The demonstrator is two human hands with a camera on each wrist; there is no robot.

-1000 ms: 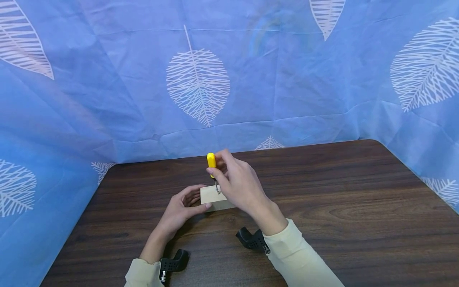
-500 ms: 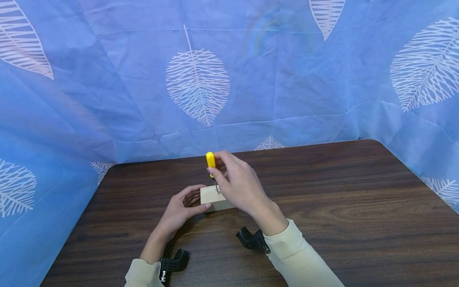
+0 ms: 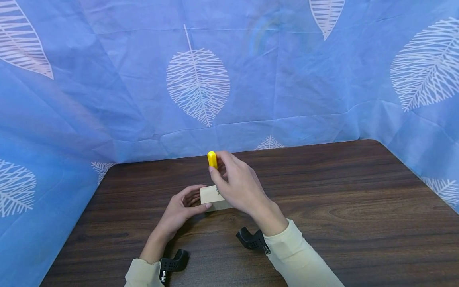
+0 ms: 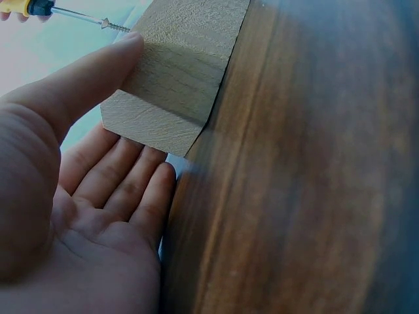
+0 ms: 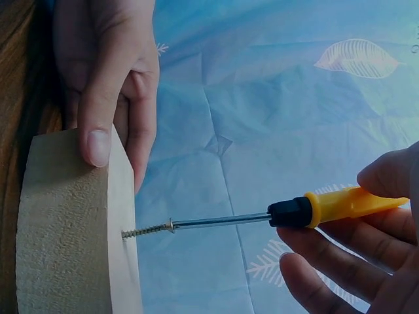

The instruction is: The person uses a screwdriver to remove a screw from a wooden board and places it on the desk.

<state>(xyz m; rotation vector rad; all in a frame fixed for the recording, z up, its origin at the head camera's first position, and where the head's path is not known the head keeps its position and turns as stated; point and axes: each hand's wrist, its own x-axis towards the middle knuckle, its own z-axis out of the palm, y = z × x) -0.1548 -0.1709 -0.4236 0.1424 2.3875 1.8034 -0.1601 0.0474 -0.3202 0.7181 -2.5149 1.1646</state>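
Observation:
A pale wooden block (image 3: 211,194) lies on the dark table. My left hand (image 3: 179,209) grips its left end, thumb on the near side and fingers behind. My right hand (image 3: 238,181) holds a screwdriver (image 5: 327,208) by its yellow handle, above the block. In the right wrist view the driver's steel shaft meets the head of a screw (image 5: 149,230), whose tip stands in the block's top face with most of its thread showing. The left wrist view also shows the screw (image 4: 116,26) and shaft past my thumb. In the head view my right hand hides the block's right end.
The brown wood-grain table (image 3: 340,199) extends to both sides and toward me. Behind it hangs a blue cloth (image 3: 136,79) with white leaf prints. Black wrist mounts (image 3: 175,261) stick out from both sleeves, low over the table.
The yellow handle has tilted slightly and the right fingers have shifted around it, now covering the shaft in the head view. The left hand and the block stay in place.

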